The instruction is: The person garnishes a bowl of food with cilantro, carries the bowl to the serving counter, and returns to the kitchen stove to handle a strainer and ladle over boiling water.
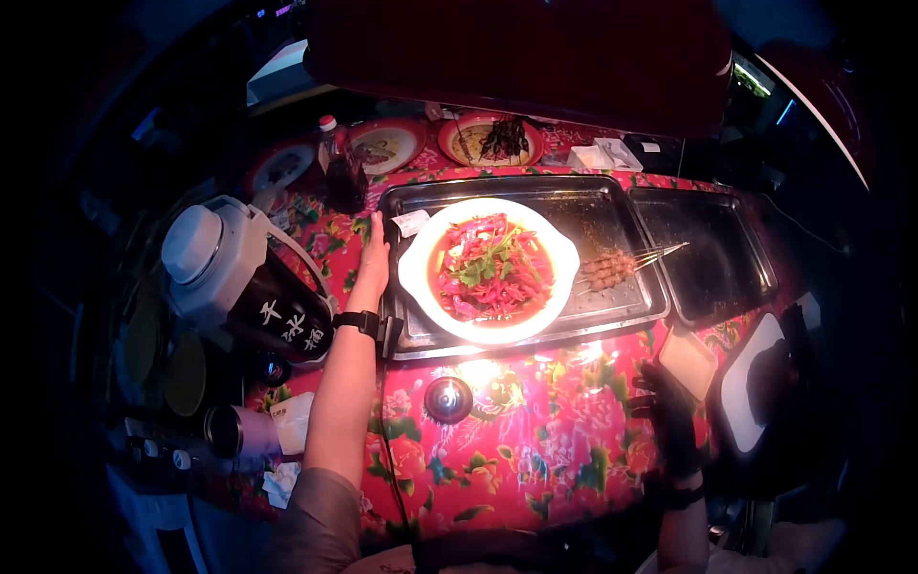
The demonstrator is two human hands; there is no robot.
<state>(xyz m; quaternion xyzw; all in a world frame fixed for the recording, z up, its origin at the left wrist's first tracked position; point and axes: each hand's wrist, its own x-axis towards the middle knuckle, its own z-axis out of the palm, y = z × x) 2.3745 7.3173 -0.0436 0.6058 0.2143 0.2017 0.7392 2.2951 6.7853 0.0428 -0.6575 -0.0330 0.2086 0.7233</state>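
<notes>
My left hand (376,258) is bare, with a black band at the wrist. Its fingers stretch out flat along the left edge of a metal tray (598,212); whether it touches the tray I cannot tell. A large white bowl (413,277) of red food in broth, topped with green herbs, stands in that tray. Beside the bowl lie several meat skewers (609,271), their sticks reaching toward a second tray (703,253). In a black glove, my right hand (666,411) is open over the flowered cloth, near a pale rectangular block (688,362). It holds nothing visible.
On the left stands a large black and white jug (277,306), with a tumbler (239,430) below. Behind the tray are a dark bottle (342,167) and plates of food, one plate (451,151) bearing dark skewers. A round dark lid-like object (448,400) sits in front.
</notes>
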